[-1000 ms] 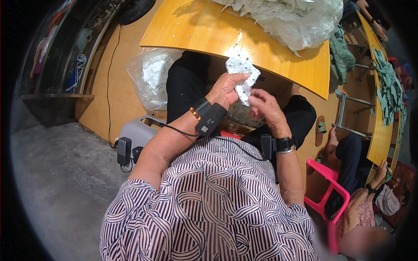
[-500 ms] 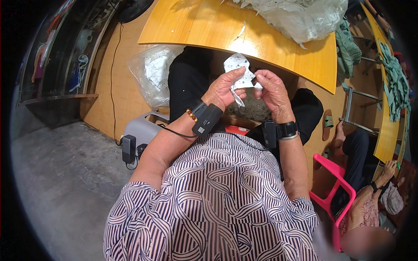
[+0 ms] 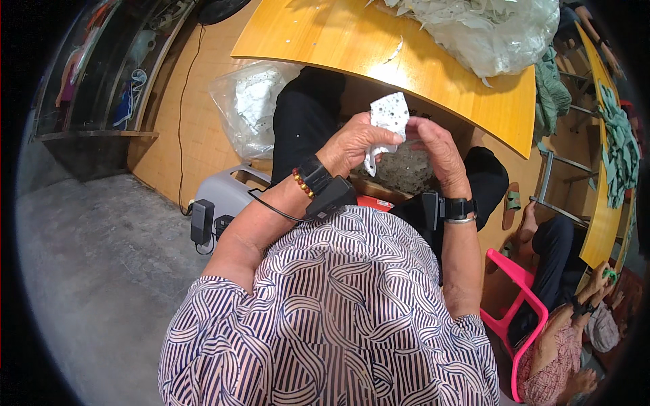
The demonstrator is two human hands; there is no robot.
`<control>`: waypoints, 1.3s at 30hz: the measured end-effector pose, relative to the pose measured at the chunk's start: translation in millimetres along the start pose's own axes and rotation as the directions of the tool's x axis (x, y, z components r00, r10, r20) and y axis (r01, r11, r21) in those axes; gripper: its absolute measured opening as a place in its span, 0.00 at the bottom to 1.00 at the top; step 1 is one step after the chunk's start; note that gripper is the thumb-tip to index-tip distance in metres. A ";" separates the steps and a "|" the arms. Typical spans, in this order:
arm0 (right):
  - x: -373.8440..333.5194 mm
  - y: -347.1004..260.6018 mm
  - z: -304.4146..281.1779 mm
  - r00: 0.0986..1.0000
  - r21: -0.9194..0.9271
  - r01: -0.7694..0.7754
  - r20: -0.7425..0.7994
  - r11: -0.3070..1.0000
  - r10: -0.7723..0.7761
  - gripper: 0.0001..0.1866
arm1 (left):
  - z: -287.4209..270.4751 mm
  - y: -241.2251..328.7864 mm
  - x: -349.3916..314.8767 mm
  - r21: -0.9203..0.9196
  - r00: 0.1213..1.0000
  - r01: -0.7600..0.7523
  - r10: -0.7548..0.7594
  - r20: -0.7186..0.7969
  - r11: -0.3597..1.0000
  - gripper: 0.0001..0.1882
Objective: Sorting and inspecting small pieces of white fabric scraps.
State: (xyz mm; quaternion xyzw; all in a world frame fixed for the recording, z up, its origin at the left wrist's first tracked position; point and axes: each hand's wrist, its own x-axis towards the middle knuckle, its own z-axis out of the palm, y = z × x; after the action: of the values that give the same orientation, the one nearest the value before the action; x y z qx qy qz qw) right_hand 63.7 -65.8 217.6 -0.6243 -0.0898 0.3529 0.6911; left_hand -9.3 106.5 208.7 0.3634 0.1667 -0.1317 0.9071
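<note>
Hiding most of the left hand's (image 3: pixel 352 143) curled fingers, the white speckled cloth (image 3: pixel 389 114) leaves only the thumb and a little fingertip skin in clear view. Tips of the right hand (image 3: pixel 440 152) partly merge with the background; whether they touch the cloth cannot be told. Loose grey matter (image 3: pixel 409 172) below shows only between hands and legs, its container largely covered. The big bag (image 3: pixel 484 40) on the table (image 3: pixel 325 40) is cut off by the upper edge. A clear bag (image 3: pixel 250 111) at left, with white material inside, is partly overlapped by the dark trouser leg (image 3: pixel 305 101). Far right: a co-worker's hand (image 3: pixel 596 284) near the dark rim, with a small green item (image 3: pixel 611 277) too small to identify.

Cloth position: in the air, in front of the table's near edge, above the grey matter. Left thumb lies across its lower part, pressing it against the fingers behind; grip closed. The broad end stands up beyond the thumb; a narrow strip hangs below. Right fingers: bent, loosely gathered, just beside the cloth's right edge; hold, if any, not determinable.
</note>
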 end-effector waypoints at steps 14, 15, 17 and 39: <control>6.9 4.0 -4.9 0.993 0.395 0.072 -0.115 0.916 -0.028 0.10 | -51.7 -10.6 -2.9 -0.216 0.985 -0.096 0.061 -0.163 0.972 0.12; 7.0 4.1 -4.9 0.993 0.391 0.069 -0.112 0.918 -0.027 0.10 | -52.9 -10.9 -5.6 -0.219 0.984 -0.100 0.065 -0.164 0.970 0.12; 8.0 5.1 -5.6 0.997 0.445 0.063 -0.071 0.893 -0.034 0.11 | -53.1 -12.2 -10.9 -0.230 0.984 -0.036 -0.005 -0.177 0.972 0.12; 14.2 19.1 -4.9 0.997 0.609 -0.058 0.083 0.791 0.010 0.12 | -44.5 -27.3 -18.8 -0.289 0.993 -0.098 0.074 -0.091 0.952 0.08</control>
State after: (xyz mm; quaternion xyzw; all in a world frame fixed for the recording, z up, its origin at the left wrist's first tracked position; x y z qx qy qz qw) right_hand 69.8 -61.7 194.4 -0.3554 0.0142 0.3987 0.8453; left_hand -45.5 120.9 169.0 0.2367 0.2042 -0.0514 0.9485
